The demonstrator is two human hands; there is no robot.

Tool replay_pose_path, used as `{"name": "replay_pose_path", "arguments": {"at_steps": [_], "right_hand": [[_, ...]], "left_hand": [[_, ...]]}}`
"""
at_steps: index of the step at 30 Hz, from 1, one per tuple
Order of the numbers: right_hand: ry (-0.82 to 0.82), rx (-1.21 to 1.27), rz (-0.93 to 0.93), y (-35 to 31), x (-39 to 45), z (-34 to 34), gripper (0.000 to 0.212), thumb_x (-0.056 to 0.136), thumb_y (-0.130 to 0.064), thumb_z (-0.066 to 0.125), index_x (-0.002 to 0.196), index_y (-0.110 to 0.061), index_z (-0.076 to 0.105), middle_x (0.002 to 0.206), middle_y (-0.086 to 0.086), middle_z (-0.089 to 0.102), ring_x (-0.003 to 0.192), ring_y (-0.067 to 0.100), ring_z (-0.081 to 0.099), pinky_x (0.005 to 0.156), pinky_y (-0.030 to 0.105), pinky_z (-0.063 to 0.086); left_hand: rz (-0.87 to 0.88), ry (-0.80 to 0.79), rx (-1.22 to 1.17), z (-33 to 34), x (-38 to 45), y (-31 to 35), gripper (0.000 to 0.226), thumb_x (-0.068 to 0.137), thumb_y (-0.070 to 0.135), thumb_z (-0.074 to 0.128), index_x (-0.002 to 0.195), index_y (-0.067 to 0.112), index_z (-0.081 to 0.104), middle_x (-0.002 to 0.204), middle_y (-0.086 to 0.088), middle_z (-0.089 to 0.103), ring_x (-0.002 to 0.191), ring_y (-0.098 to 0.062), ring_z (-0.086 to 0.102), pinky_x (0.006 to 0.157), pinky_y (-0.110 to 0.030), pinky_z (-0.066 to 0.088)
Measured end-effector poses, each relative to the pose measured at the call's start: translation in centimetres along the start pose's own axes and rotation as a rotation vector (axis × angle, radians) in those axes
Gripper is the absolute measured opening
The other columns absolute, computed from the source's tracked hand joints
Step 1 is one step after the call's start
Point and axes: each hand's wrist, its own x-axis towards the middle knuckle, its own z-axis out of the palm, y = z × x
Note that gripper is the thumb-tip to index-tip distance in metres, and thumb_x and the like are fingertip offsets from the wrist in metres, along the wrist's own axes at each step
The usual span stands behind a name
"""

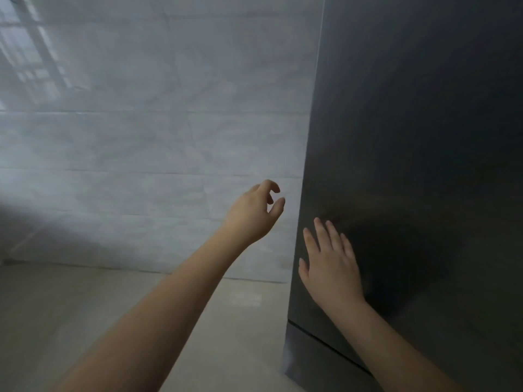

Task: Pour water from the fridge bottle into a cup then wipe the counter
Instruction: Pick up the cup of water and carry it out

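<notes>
You see a pale beige floor (70,315) running along the bottom of your view. The dark grey fridge (424,165) stands directly on it at the right, and the light marble-look wall (141,137) meets it behind.

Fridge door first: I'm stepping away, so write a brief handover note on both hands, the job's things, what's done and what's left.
Left hand: empty, fingers loosely curled, reaching toward the left edge of the fridge door, not touching it.
Right hand: fingers straight, flat against the door front.
Fridge shut. Bottle, cup and counter not in view.
Done: nothing that shows.
Left: open the fridge, take the bottle, pour into a cup, wipe the counter.
</notes>
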Motion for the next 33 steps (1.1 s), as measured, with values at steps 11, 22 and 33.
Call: {"name": "replay_pose_path", "arguments": {"at_steps": [11,22,33], "right_hand": [[-0.021,0.119,-0.193,-2.4,-0.3,1.1,0.057,0.099,-0.036,0.029,0.153,-0.021,0.018,0.162,0.005,0.012,0.149,0.024,0.009,0.120,0.042,0.008],[-0.089,0.238,-0.329,-7.2,0.0,1.6,0.056,0.102,-0.045,0.018,0.154,-0.024,0.014,0.162,0.002,0.011,0.149,0.022,0.007,0.121,0.041,0.007],[-0.100,0.229,-0.523,-17.2,-1.4,0.9,0.056,0.101,-0.045,0.016,0.154,-0.024,0.015,0.162,0.000,0.014,0.147,0.020,0.012,0.120,0.039,0.011]], "left_hand": [[-0.071,0.031,0.412,-0.5,-8.5,-4.0,0.052,0.097,0.054,0.036,0.137,0.023,0.048,0.129,0.001,0.058,0.120,-0.023,0.053,0.096,-0.039,0.040],[-0.312,-0.060,0.602,-1.9,-15.0,-8.0,0.079,0.086,0.063,0.005,0.152,0.027,0.029,0.155,-0.003,0.037,0.145,-0.024,0.028,0.118,-0.046,0.019],[-0.510,-0.087,0.661,-7.9,-22.0,-13.5,0.071,0.092,0.063,0.006,0.155,0.031,0.013,0.161,-0.001,0.022,0.150,-0.021,0.011,0.122,-0.047,0.004]]}}
